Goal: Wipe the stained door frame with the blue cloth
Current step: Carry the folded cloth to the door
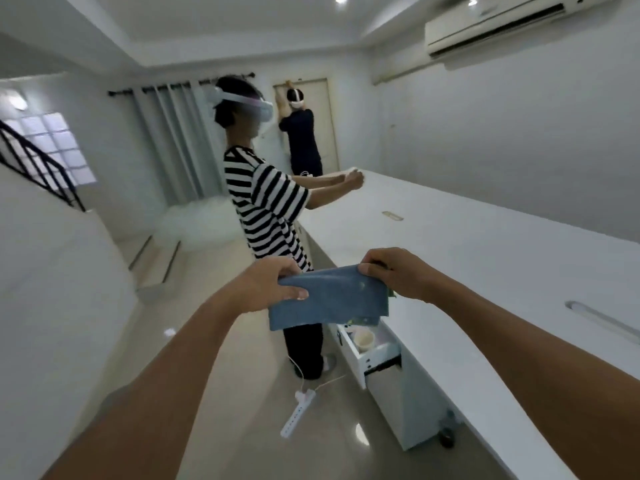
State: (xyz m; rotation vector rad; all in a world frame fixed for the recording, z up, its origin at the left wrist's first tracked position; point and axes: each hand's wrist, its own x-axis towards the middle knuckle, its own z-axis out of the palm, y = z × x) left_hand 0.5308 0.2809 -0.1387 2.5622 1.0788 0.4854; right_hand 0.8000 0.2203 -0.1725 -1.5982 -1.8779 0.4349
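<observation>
Just in front of me, my left hand (266,289) and right hand (398,275) hold the blue cloth (332,303) spread between them in the air. The left hand pinches its upper left edge, thumb lying across the front and fingers behind. The right hand's fingers are curled over the upper right corner. The cloth hangs down from both grips, touching nothing else.

Below the cloth an open drawer (367,358) juts from the white table (485,258) on my right, with a pale cup (363,339) inside it. A white power strip (298,414) lies on the floor (221,393) near the drawer.

Beyond the cloth a person in a striped shirt (270,209) stands at the table's edge wearing a headset (242,100), both arms reaching over the tabletop.

At the far end a second person (303,140) in dark clothes faces a door (327,123), arms raised to the top of the door frame (336,133). It is too far off for me to make out any stains. Grey curtains (180,140) hang left of that door.
</observation>
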